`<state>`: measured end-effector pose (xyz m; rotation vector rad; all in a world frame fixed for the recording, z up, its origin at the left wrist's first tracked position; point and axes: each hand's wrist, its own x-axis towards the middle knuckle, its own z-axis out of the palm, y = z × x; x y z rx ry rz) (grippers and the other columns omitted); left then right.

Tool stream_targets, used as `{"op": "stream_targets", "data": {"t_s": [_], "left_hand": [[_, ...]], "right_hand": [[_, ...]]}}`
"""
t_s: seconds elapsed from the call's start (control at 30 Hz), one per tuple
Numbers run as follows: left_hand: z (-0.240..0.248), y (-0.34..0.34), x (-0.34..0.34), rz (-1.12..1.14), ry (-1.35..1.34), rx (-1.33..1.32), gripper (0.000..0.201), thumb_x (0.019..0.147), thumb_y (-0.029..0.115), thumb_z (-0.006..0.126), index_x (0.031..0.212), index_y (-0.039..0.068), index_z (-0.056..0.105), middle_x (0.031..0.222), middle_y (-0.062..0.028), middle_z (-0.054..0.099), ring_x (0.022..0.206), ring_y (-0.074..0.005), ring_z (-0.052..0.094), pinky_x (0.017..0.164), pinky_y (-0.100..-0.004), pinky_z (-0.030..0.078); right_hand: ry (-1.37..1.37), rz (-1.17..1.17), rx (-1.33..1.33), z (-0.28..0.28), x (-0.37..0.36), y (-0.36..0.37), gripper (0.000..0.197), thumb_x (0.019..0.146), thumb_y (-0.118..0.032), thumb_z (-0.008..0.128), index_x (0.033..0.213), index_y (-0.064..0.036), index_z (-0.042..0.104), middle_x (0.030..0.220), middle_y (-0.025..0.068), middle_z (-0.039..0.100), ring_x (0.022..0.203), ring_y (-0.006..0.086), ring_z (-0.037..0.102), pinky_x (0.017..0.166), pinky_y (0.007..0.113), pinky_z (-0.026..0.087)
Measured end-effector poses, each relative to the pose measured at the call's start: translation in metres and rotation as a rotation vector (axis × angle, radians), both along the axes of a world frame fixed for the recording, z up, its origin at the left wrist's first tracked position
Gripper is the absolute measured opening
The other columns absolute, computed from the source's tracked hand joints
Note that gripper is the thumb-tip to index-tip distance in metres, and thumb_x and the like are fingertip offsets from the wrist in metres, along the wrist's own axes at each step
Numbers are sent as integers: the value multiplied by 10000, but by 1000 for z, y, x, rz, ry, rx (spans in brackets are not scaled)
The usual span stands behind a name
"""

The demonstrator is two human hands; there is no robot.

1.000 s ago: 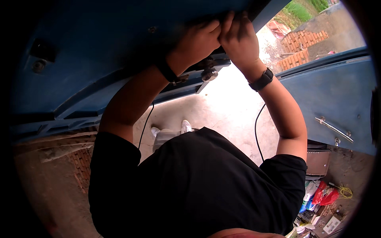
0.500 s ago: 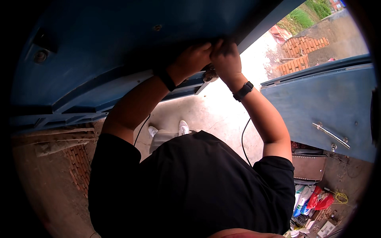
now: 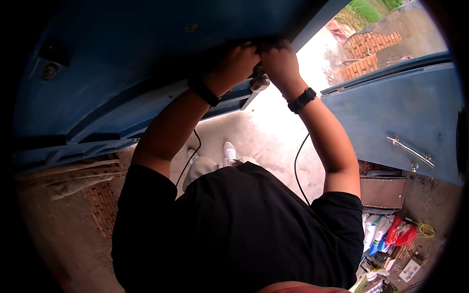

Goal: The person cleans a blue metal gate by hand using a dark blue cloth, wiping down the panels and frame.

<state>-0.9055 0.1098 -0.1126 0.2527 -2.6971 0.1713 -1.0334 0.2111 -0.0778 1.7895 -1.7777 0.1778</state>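
At top centre, the left hand (image 3: 238, 61) and right hand (image 3: 278, 61) curl against the blue door (image 3: 122, 73) beside a metal knob (image 3: 259, 82); what they pinch, I cannot tell. Red, white and blue bags (image 3: 391, 232) lie lower right.

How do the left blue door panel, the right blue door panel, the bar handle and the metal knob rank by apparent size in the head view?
1. left blue door panel, though it is nearer the camera
2. right blue door panel
3. bar handle
4. metal knob

Black short-sleeved shirt (image 3: 234, 229), black wristbands (image 3: 301, 100) on both wrists, white shoes (image 3: 229, 152).
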Motion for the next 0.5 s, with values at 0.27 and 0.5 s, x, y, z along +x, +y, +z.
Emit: {"op": "stream_targets", "data": {"t_s": [0.27,0.5], "left_hand": [[-11,5,-6,-25,235,25,64,757,90,712,794,103,762,958,-74,684,994,-245,664,858,-354,580],[-6,6,-8,-55,228,182,68,770,90,706,803,100,764,970,-90,690,967,-265,669,831,-364,585]], "right_hand": [[140,-77,8,0,2,0,22,743,-130,670,749,-140,689,786,37,688,761,220,672,757,339,509],[-76,-138,119,6,-2,-6,98,844,-120,620,937,-117,651,800,104,732,762,280,732,827,371,546]]}}
